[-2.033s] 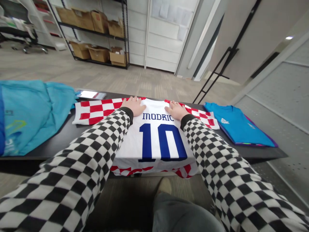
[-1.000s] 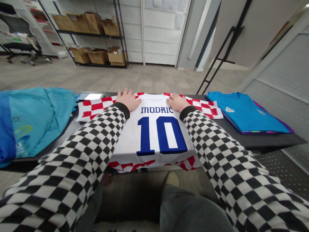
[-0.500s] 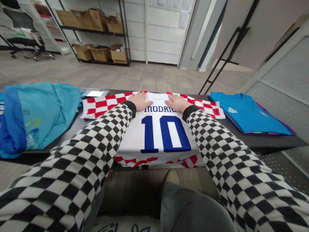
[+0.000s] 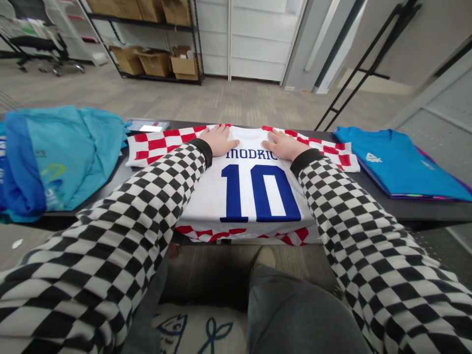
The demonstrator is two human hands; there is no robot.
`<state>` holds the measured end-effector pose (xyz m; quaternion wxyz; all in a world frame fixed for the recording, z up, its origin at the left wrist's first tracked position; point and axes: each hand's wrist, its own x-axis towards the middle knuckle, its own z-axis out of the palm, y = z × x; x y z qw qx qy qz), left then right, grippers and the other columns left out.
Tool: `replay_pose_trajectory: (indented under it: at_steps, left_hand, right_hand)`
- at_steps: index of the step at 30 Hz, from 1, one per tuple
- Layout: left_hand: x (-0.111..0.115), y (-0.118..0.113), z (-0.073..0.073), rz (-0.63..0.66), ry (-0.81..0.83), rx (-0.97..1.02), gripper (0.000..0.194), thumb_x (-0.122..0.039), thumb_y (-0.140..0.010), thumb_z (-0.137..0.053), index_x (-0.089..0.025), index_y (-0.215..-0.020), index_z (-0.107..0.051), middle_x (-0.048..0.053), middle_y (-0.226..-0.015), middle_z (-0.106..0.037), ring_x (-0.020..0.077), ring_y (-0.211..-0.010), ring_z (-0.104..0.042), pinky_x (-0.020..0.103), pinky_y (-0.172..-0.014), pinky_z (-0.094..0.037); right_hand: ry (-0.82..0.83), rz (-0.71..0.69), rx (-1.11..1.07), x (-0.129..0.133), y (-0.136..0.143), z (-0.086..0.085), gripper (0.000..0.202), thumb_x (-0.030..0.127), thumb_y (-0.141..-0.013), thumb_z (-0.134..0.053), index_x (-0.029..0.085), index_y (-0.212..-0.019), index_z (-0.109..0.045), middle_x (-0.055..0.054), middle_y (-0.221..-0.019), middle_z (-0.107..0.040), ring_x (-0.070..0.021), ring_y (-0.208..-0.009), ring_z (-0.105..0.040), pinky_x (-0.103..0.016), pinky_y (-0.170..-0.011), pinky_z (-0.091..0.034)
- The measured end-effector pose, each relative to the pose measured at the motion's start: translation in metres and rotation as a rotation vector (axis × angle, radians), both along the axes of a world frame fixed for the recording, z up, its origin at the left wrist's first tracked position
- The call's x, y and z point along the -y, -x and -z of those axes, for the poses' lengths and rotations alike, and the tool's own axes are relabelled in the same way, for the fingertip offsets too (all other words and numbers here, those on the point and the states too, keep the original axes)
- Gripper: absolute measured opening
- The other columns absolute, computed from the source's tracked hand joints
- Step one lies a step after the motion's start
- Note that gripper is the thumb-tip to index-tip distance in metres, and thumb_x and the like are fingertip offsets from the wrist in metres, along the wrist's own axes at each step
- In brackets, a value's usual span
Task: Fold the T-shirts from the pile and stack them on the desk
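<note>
A white football jersey [image 4: 206, 201] with red-and-white checked sleeves lies spread, back side up, across the dark table. It bears a blue name and a large number 10, and its checked hem hangs over the near edge. My left hand [image 4: 220, 141] rests flat on the jersey's left shoulder, fingers stretched toward the collar. On the right shoulder lies my right hand [image 4: 283, 144], palm down with the fingers extended and the thumb pointing inward. Both hands touch the cloth, and neither grips it. Part of the printed name is covered by the right hand.
A heap of light-blue shirts [image 4: 70, 157] lies at the table's left. Folded blue shirts [image 4: 401, 160] are stacked at the right. Behind the left sleeve sits a flat device [image 4: 149, 126]. Beyond the dark table [image 4: 383, 204] stands a shelf [image 4: 155, 24] with cardboard boxes.
The view has tipped downward and turned slightly left, so everything sits higher and a little to the right. Both hands remain on the jersey's shoulders, with the right one slightly farther out.
</note>
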<state>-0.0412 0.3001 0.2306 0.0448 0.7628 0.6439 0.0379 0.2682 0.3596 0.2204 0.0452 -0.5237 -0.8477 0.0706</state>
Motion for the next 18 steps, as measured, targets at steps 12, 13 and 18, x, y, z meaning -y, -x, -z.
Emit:
replay_pose_trajectory:
  at_steps: [12,13,18]
  left_hand:
    - [0.108,0.006,-0.025,0.237,-0.154,-0.069,0.065,-0.045,-0.116,-0.036,-0.021,-0.171,-0.063,0.012,-0.179,-0.055,0.0408,-0.165,-0.049,0.058,-0.14,-0.029]
    - [0.133,0.015,-0.026,0.249,-0.086,-0.061,0.067,-0.047,-0.116,-0.035,-0.024,-0.175,-0.058,0.008,-0.186,-0.048,0.0389,-0.169,-0.045,0.056,-0.142,-0.028]
    - [0.276,0.077,-0.021,0.105,0.186,0.031,0.076,-0.057,-0.111,-0.04,-0.039,-0.185,-0.042,-0.007,-0.192,-0.034,0.0335,-0.181,-0.024,0.055,-0.149,-0.018]
  right_hand:
    - [-0.076,0.008,-0.008,-0.012,-0.003,0.013,0.078,0.074,-0.117,-0.037,0.024,-0.174,-0.057,-0.013,-0.185,-0.048,-0.0443,-0.172,-0.041,-0.069,-0.141,-0.035]
    - [-0.072,0.004,-0.013,-0.011,-0.003,0.013,0.078,0.072,-0.117,-0.038,0.023,-0.174,-0.057,-0.014,-0.185,-0.048,-0.0445,-0.172,-0.041,-0.07,-0.14,-0.035]
    - [-0.064,0.013,-0.012,-0.012,-0.002,0.014,0.077,0.069,-0.119,-0.034,0.016,-0.17,-0.059,-0.022,-0.187,-0.042,-0.0469,-0.174,-0.037,-0.068,-0.14,-0.033]
